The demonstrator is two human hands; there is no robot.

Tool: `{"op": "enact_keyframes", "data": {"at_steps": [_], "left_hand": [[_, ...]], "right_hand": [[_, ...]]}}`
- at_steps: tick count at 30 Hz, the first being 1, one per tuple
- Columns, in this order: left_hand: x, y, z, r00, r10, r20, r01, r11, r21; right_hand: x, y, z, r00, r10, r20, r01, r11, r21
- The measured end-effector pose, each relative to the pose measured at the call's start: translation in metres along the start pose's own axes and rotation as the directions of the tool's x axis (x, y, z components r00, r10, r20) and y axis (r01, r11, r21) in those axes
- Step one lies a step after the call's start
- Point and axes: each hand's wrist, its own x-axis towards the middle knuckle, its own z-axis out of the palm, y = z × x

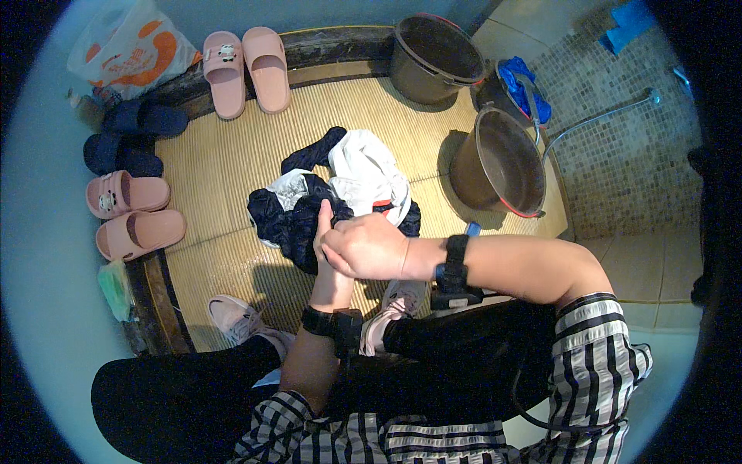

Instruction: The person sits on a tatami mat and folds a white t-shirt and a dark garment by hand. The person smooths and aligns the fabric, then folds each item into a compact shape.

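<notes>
In front of me my left hand (329, 255) and my right hand (366, 246) are pressed together over a crumpled dark navy garment (290, 226). My left thumb points up along the cloth. My right hand is curled into a fist against my left palm, with a bit of dark fabric showing just above it. The left fingers are mostly hidden by the cloth and the right hand. Just beyond lies a bunched white garment (365, 165) with a small red patch, on the bamboo-like slatted mat (226, 156). Dark fabric also sticks out around it.
Two brown buckets (429, 84) (472, 168) stand at the right, the nearer one tilted. Behind them is another container with a blue cloth (524, 87) and a shower hose (603, 116). Pink slides (223, 87) and dark slides (145, 119) line the raised edge. A plastic bag (136, 55) sits back left.
</notes>
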Motion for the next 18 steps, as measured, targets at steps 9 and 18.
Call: {"op": "enact_keyframes", "data": {"at_steps": [9, 18], "left_hand": [[-0.009, 0.004, 0.038, 0.993, 0.024, -0.113, -0.012, 0.994, 0.108], [0.009, -0.022, 0.004, 0.898, 0.085, 0.433, -0.403, 0.559, 0.725]], "right_hand": [[0.007, 0.081, -0.006, 0.952, 0.305, 0.032, -0.295, 0.940, -0.174], [0.000, 0.077, 0.001, 0.696, 0.352, 0.626, -0.707, 0.183, 0.683]]}}
